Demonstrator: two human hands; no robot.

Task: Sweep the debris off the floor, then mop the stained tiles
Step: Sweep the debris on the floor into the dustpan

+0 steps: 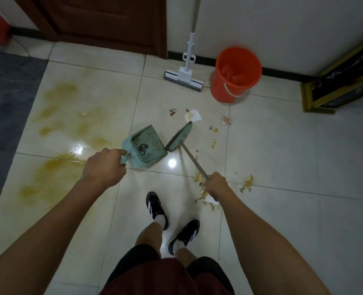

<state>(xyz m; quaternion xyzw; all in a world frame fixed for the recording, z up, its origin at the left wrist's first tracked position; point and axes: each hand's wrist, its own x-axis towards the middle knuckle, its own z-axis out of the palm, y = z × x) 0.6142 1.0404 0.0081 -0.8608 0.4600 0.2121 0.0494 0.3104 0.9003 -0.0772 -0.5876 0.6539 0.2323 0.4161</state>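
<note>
Yellow-brown stains (55, 133) blotch the pale tiles at far left. Just right of them, the left hand (104, 165) curls tight around the handle of a worn teal dustpan (145, 145), tilted with its mouth toward the broom. The teal broom head (179, 136) sits just beside the pan's right edge. The right hand (216, 186) grips the broom's thin handle, fingers fully wrapped. Debris (202, 188), scraps and paper, lies scattered around it.
</note>
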